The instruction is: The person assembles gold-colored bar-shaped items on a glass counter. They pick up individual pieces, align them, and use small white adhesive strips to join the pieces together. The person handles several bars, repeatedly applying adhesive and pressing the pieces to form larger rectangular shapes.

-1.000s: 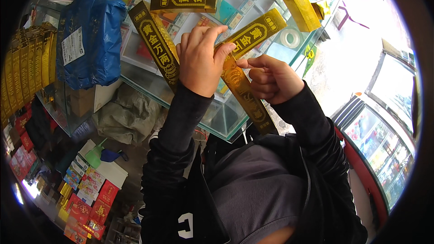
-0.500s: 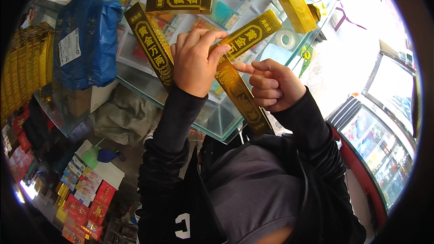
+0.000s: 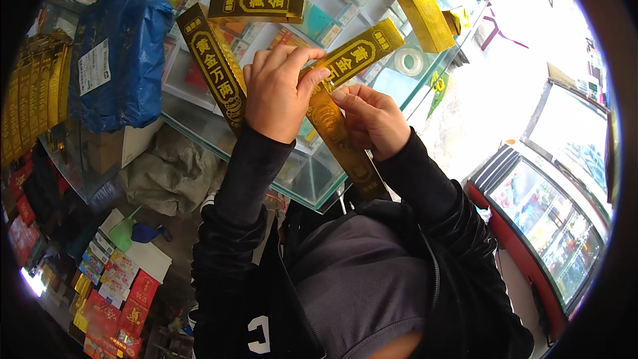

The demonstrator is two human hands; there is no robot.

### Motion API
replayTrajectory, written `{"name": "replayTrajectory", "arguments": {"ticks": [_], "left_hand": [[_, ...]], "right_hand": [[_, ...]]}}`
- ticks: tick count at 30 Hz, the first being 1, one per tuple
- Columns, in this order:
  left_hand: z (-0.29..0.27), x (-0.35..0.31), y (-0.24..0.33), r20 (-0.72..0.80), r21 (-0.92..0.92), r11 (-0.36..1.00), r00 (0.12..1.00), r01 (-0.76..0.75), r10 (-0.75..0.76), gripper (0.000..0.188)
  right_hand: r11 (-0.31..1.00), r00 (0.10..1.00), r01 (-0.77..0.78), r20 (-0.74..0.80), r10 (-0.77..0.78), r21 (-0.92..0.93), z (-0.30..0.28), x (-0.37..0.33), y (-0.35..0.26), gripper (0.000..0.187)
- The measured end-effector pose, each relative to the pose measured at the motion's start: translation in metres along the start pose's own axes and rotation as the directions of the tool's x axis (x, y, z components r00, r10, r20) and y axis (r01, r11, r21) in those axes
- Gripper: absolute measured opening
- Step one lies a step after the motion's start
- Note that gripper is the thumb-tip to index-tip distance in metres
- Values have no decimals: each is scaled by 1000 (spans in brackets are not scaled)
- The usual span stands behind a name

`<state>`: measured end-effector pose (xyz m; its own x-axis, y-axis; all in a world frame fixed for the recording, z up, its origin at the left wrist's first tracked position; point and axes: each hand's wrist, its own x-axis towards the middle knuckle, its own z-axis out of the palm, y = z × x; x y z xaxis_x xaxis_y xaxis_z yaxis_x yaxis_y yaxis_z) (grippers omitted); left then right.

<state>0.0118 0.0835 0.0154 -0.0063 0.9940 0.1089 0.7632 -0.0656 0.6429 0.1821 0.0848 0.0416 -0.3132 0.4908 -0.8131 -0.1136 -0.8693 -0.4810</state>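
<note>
A long gold carton (image 3: 340,146) with dark printed panels lies on the glass counter, bent or joined at an angle, its other arm (image 3: 362,53) reaching up to the right. My left hand (image 3: 276,90) grips it at the bend, fingers over the top and thumb on the near side. Thumb and forefinger of my right hand (image 3: 375,119) are pinched together at the carton's edge beside the bend. A tiny pale spot shows at these fingertips, too small to name. Left of my left hand stand two similar gold box sections, one slanting (image 3: 214,66) and one crosswise (image 3: 258,5).
The glass display counter (image 3: 193,126) holds flat packs under its top. A blue wrapped parcel (image 3: 123,66) and a row of gold cartons (image 3: 33,93) stand at left. A clear tape roll (image 3: 409,62) and another gold carton (image 3: 420,10) lie at right. A glass showcase (image 3: 545,213) stands beyond.
My right hand has moved left to the bend, and its stretched forefinger has come together with the thumb. My left hand keeps its grip on the carton. The whole view has shifted slightly.
</note>
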Motion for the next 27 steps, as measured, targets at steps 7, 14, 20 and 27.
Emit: {"name": "replayTrajectory", "arguments": {"ticks": [7,14,20,27], "left_hand": [[0,-2,-2,45,17,999,999,30,-31,22],[2,1,-6,59,-196,980,997,-35,48,23],[-7,-3,3,164,-65,996,985,64,-53,29],[-9,-7,1,269,-44,997,962,68,-54,37]], "right_hand": [[988,993,21,-111,-38,-154,-6,3,-1,20],[923,959,228,-95,-269,-311,-14,33,22,27],[915,945,301,-48,-325,-270,-10,54,40,27],[911,942,335,68,-328,-241,-19,51,40,27]]}}
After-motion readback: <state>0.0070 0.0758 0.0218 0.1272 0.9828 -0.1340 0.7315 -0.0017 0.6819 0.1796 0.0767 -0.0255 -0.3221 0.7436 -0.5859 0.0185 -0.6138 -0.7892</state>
